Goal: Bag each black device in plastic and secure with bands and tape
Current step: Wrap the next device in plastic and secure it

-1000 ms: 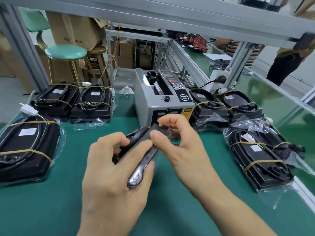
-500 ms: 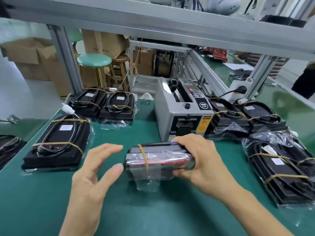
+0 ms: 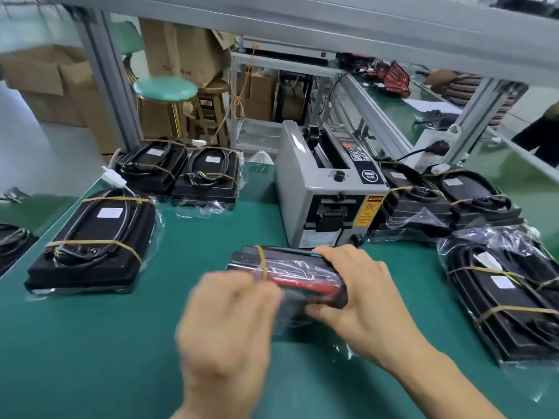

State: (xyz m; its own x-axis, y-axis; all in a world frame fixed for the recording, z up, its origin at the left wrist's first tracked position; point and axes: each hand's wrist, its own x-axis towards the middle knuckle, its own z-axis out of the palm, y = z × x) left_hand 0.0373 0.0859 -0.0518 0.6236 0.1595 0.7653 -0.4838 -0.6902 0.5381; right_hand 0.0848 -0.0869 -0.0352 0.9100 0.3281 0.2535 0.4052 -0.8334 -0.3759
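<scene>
A black device [image 3: 290,269] in clear plastic stands on its edge on the green table [image 3: 90,343], just in front of the tape dispenser [image 3: 326,189]. One tan rubber band [image 3: 262,261] circles its left end. My right hand [image 3: 357,294] grips the device's right end, fingers over the top and thumb below. My left hand [image 3: 230,316] is blurred at the device's lower left, against the plastic; its grip is unclear.
Bagged, banded black devices lie around: one at left [image 3: 90,243], two behind it [image 3: 178,173], two right of the dispenser [image 3: 447,204], one at far right [image 3: 508,300]. A green stool [image 3: 165,89] and cardboard boxes stand beyond the table.
The device went from being held in both hands to standing on edge on the table. My left hand, apart and open half a second ago, has moved in against the device's lower left.
</scene>
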